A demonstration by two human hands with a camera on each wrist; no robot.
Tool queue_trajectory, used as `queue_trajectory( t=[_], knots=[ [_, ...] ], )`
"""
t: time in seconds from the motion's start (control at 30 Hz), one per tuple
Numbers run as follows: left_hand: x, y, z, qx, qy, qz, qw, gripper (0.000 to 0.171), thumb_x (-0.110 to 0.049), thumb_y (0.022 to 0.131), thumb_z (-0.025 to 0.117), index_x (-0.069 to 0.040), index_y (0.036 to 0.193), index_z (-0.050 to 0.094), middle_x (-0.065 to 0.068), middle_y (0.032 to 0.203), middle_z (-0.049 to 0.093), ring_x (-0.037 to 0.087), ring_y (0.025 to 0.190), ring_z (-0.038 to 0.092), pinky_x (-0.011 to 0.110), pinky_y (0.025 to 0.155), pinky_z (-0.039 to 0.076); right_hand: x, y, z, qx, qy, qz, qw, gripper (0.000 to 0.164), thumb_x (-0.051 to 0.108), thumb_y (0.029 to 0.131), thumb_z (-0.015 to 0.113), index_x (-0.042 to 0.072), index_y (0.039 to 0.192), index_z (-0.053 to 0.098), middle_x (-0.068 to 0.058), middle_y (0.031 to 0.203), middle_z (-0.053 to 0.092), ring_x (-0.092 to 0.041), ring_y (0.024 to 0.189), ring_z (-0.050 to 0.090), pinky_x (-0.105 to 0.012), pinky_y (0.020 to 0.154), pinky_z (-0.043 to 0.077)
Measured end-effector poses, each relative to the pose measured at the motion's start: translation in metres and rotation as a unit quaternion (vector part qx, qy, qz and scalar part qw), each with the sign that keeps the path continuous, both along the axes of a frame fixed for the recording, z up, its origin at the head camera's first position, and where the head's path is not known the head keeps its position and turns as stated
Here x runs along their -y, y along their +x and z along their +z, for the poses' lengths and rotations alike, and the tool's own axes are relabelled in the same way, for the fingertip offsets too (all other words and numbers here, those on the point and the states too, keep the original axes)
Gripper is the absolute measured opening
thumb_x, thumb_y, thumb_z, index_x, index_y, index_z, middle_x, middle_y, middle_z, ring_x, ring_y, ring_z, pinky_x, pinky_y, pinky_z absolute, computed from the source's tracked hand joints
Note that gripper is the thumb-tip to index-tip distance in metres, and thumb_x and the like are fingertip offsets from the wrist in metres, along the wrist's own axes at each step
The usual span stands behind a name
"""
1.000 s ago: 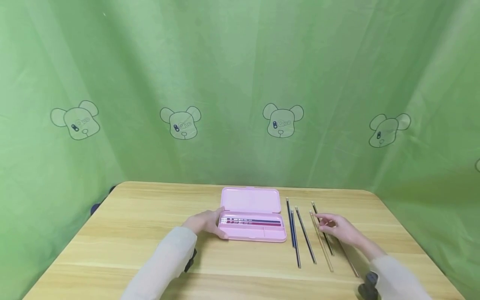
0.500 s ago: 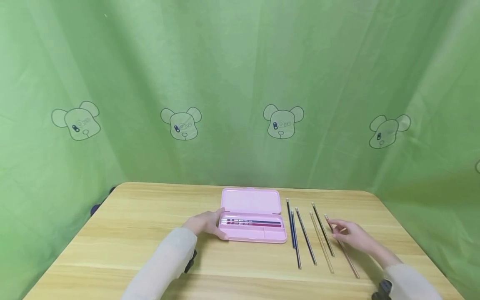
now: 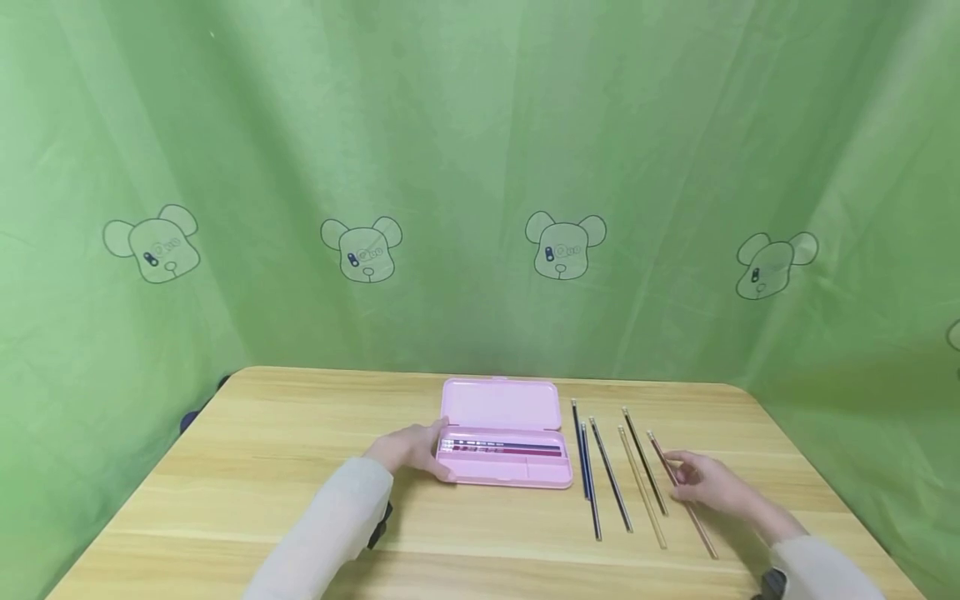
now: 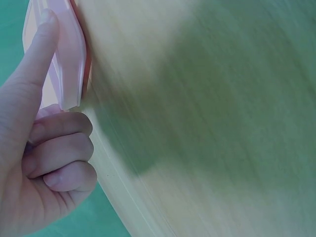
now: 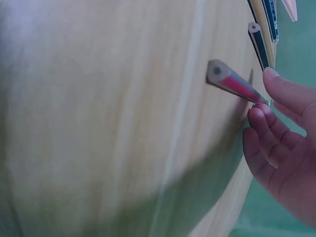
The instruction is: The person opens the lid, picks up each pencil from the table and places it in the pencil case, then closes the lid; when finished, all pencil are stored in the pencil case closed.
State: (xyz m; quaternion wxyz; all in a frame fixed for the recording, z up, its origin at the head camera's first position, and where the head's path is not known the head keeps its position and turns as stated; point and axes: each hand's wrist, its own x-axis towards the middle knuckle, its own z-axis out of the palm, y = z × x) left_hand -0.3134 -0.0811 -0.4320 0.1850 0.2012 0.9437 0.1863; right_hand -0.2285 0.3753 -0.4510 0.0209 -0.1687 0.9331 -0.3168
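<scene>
A pink pencil case (image 3: 472,481) lies open on the table, its lid laid back, with a blue and a red pencil inside. My left hand (image 3: 408,448) holds the case's left end. In the left wrist view its thumb lies along the case wall and the lower fingers are curled. Several pencils lie right of the case; the rightmost is a reddish pencil (image 3: 697,525). My right hand (image 3: 712,483) is at that pencil's upper half, fingertips touching or very close to it. The right wrist view shows a gap between thumb and forefinger, and the pencil rests on the table.
Between the case and the reddish pencil lie dark pencils (image 3: 611,475), a natural-wood pencil (image 3: 643,487) and a black pencil (image 3: 647,462). A green curtain (image 3: 465,125) with bear heads hangs behind the wooden table (image 3: 300,433).
My right hand has moved right, from the wood and black pencils to the reddish one, then slightly down along it. My left hand has stayed on the pencil case; the pencils look unmoved.
</scene>
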Motion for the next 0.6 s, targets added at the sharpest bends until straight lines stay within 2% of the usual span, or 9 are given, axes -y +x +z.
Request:
queue_trajectory(
  t=[0.2, 0.43, 0.6],
  knots=[
    [-0.0004, -0.0031, -0.0037, -0.003, -0.003, 0.001, 1.0000, 0.106, -0.047, 0.064, 0.078, -0.010, 0.145, 0.021, 0.023, 0.134, 0.043, 0.034, 0.123, 0.043, 0.046, 0.102, 0.036, 0.0007, 0.0021, -0.0006, 0.008, 0.023, -0.007, 1.000, 0.061, 0.013, 0.074, 0.070, -0.018, 0.120, 0.042, -0.009, 0.088, 0.057, -0.013, 0.077, 0.052, -0.022, 0.066, 0.047],
    [-0.0007, -0.0025, -0.0027, -0.005, -0.008, 0.003, 1.0000, 0.106, -0.047, 0.064, 0.078, -0.010, 0.145, 0.021, 0.023, 0.135, 0.043, 0.034, 0.123, 0.042, 0.046, 0.103, 0.035, 0.0018, 0.0007, -0.0007, 0.022, 0.017, -0.006, 1.000, 0.060, 0.005, 0.073, 0.068, -0.019, 0.120, 0.039, -0.007, 0.081, 0.055, -0.006, 0.069, 0.048, -0.022, 0.059, 0.046],
    [0.0002, -0.0031, -0.0030, -0.003, -0.007, 0.002, 1.0000, 0.106, -0.048, 0.064, 0.077, -0.010, 0.145, 0.021, 0.023, 0.136, 0.042, 0.035, 0.124, 0.041, 0.047, 0.103, 0.034, 0.0036, -0.0018, 0.0005, 0.044, 0.012, -0.022, 0.999, 0.060, -0.001, 0.072, 0.065, -0.020, 0.121, 0.037, -0.009, 0.080, 0.055, -0.014, 0.068, 0.051, -0.023, 0.057, 0.048]
  ],
)
